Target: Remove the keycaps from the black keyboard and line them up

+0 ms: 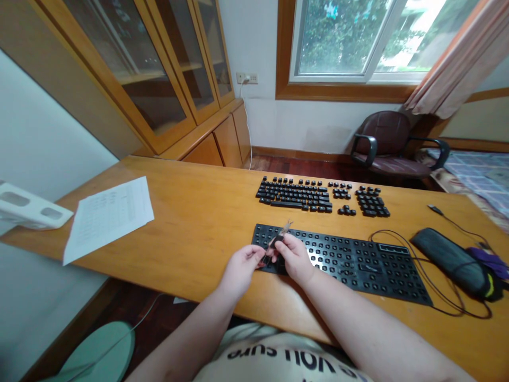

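Over the left end of the black keyboard base (345, 260), both my hands meet around a small brush-like tool with a dark body and a pale, frayed tip (287, 227). My right hand (296, 257) is closed around its dark part, with the tip pointing up and away. My left hand (243, 265) pinches at its lower end; the fingers partly hide what is there. The keyboard base has no keycaps on it, and its rows of switch posts show. Beyond it, the black keycaps (294, 193) lie on the desk in keyboard order.
A cable (421, 260) loops at the base's right, beside a dark pencil case (453, 260) and a purple cloth (487, 260). A USB plug (435, 210) lies behind them. Printed paper (111, 215) and a white plastic object (34, 207) are on the left of the wooden desk (191, 212).
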A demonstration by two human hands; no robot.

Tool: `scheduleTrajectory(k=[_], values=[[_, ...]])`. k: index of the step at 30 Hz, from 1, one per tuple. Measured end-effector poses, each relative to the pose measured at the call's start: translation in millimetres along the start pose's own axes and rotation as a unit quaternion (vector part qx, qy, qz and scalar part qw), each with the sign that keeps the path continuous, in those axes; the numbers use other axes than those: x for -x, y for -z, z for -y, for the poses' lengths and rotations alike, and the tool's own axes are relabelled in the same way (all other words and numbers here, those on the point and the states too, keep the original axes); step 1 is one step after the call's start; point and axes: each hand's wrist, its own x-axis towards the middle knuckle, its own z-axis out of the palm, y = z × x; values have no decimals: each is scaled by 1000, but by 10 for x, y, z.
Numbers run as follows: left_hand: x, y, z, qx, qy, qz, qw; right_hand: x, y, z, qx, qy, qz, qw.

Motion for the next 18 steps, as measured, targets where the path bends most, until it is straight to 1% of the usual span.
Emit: scheduleTrajectory(k=[2,3,5,7,9,11,13,15,18], values=[[11,-17,-13,-31,-31,-8,999,-32,-17,-32,-69,-33,-6,997],[16,-26,-16,-27,-27,-4,999,-45,-19,-44,-96,-42,0,994],[24,-42,-18,18,14,18,1000,-57,-13,-58,-133,-51,17,990],[29,-53,-15,73,65,46,994,-51,1,-60,-153,-57,30,986],[32,-56,-12,108,102,55,987,-36,9,-60,-156,-65,52,984],[32,-49,-8,125,121,53,983,-24,7,-68,-149,-71,76,983],[29,-35,-3,133,121,54,982,-23,1,-83,-144,-71,86,983],[17,-15,1,133,101,44,985,-33,-1,-103,-148,-68,66,984],[-37,19,-3,109,53,-8,993,-52,7,-123,-162,-67,24,984]])
